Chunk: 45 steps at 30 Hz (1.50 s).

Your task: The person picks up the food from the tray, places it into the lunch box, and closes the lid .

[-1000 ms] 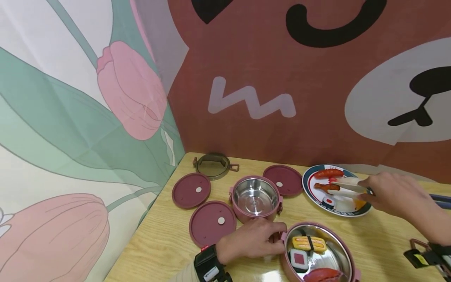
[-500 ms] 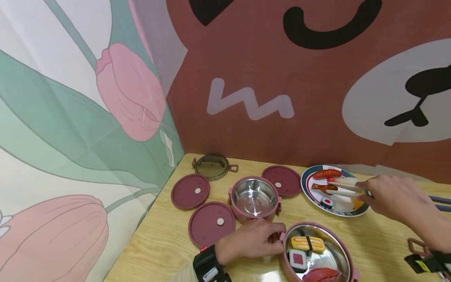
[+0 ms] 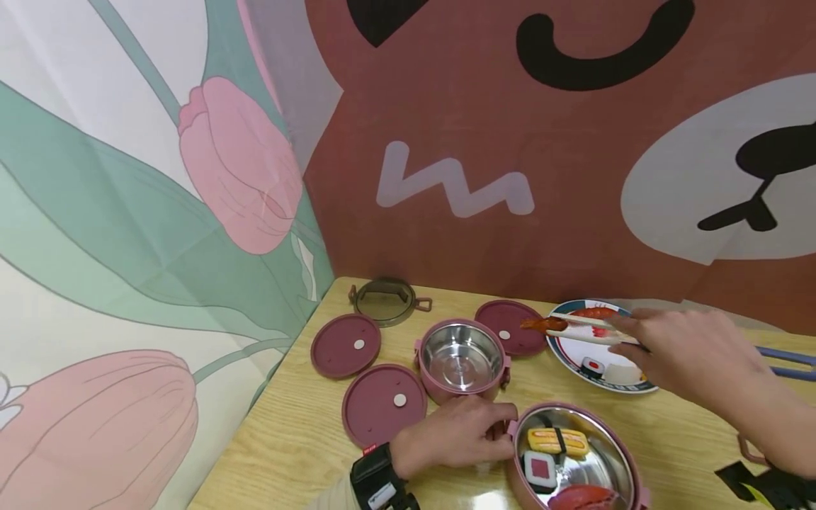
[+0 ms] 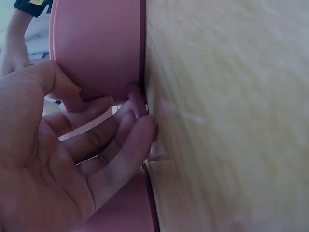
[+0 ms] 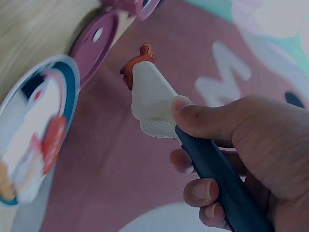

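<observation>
Right hand (image 3: 691,354) curled fingers round 1 pair of tongs (image 5: 207,159) clamping 1 drumstick (image 3: 543,324), left hand (image 3: 455,433) pinched 1 handle (image 3: 513,428) at 10 o'clock on pot (image 3: 519,476) holding 3 foods (image 3: 540,470).

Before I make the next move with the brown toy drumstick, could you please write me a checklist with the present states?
1. Brown toy drumstick held in the white-ended, blue-handled tongs: ok.
2. Firmness of that hold: cannot tell.
3. Drumstick clear of the round white plate with blue rim: ok.
4. Left hand holding the round pink, steel-lined pot with toy food inside: ok.
5. Bare space inside this pot: ok.
6. Drumstick above this pot: not ok.
</observation>
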Tool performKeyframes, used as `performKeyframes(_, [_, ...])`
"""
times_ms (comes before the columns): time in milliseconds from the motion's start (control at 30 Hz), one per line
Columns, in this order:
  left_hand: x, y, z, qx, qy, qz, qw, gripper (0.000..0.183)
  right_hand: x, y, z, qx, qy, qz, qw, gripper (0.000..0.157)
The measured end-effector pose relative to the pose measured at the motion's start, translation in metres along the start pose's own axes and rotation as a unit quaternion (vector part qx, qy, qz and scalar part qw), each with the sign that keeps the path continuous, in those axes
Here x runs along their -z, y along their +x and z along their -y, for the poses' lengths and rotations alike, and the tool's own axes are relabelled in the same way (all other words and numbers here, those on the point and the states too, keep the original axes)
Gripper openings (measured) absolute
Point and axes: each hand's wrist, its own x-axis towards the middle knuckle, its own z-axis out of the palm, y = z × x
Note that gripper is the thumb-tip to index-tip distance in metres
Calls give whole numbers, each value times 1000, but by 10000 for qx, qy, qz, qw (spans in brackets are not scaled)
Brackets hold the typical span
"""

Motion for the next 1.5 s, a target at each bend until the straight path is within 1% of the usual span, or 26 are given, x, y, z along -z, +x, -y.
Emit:
performKeyframes(100, [3,2,-2,22,53,106,9999,6,6,5,15,241,59,-260,9994,47])
performKeyframes(167, [9,2,-6,85,58,233,9997,10,8,9,23,375,116,-281,9988,48])
performKeyframes(233, [18,2,-10,178,126,315,9993,16,8,14,31,487,225,-250,9982,47])
performKeyframes(300, [31,1,-12,153,166,297,9993,25,7,19,38,556,283,-198,9979,48])
performKeyframes(333, [40,-1,-12,146,101,241,9996,27,6,22,41,565,337,-161,9977,47])
performKeyframes(367, [49,-4,-11,133,98,131,9998,27,5,25,44,573,404,-134,9974,46])
performKeyframes(433, [68,-11,-4,225,5,-166,9996,23,2,31,49,667,463,-157,9966,44])
performKeyframes(467, [78,-16,1,364,-18,-359,9987,20,0,33,51,759,450,-202,9959,43])
performKeyframes(533, [93,-28,15,850,104,-796,9931,14,-3,39,54,946,404,-276,9943,39])
performKeyframes(567, [99,-33,22,1143,229,-981,9883,14,-5,42,56,1032,354,-301,9936,37])
performKeyframes(633, [106,-42,35,1704,394,-1225,9769,20,-8,48,60,1171,283,-222,9925,35])
performKeyframes(700, [107,-47,47,2038,554,-1256,9693,30,-12,53,64,1207,267,-24,9923,34])
performKeyframes(733, [106,-48,52,2116,536,-1211,9683,36,-13,55,66,1216,265,72,9922,35])
performKeyframes(800, [104,-47,58,2148,426,-1071,9698,43,-17,59,69,1268,220,191,9915,35])
performKeyframes(867, [101,-45,60,2116,338,-972,9719,45,-21,63,72,1380,90,114,9903,35])
performKeyframes(1000, [97,-40,59,2162,345,-932,9713,37,-29,68,75,1691,-124,-311,9850,34])
performKeyframes(1100, [94,-34,56,2214,373,-868,9706,34,-33,68,76,1827,-216,-459,9819,33])
performKeyframes(1233, [90,-27,53,2221,330,-801,9712,33,-38,66,77,1930,-402,-514,9790,31])
performKeyframes(1333, [89,-23,52,2158,276,-789,9728,32,-40,64,77,1925,-486,-542,9786,30])
performKeyframes(1500, [90,-20,54,2002,153,-760,9767,31,-39,61,77,1874,-564,-419,9798,33])
